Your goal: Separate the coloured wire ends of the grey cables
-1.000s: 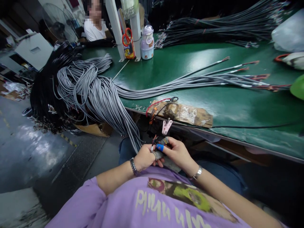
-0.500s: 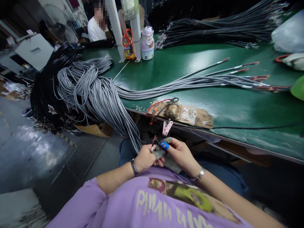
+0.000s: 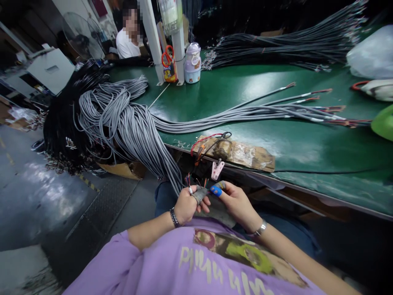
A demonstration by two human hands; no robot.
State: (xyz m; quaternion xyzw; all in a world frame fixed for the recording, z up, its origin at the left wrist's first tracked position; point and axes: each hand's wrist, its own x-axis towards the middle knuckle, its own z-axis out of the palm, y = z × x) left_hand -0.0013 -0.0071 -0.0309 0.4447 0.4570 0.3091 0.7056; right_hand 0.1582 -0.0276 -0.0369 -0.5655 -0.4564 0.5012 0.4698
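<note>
Head view: the left hand (image 3: pixel 186 203) is curled tight round the end of a grey cable (image 3: pixel 199 193). It holds the cable over the lap, just below the worktop (image 3: pixel 276 139) edge, coloured strands fanned upward. The right hand (image 3: pixel 236 201), fingertips pressed together, sits just beside it; whether they pinch a strand cannot be told. A cable bundle (image 3: pixel 135 127) spills over the edge on the left, with open floor (image 3: pixel 39 196) beyond.

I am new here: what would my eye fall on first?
The big bundle of gray cables spills off the left edge of the green table toward the person's lap. Just below it, the left hand grips a cable end with bare coloured wires, and the right hand, one finger capped in blue, is close beside it.
</note>
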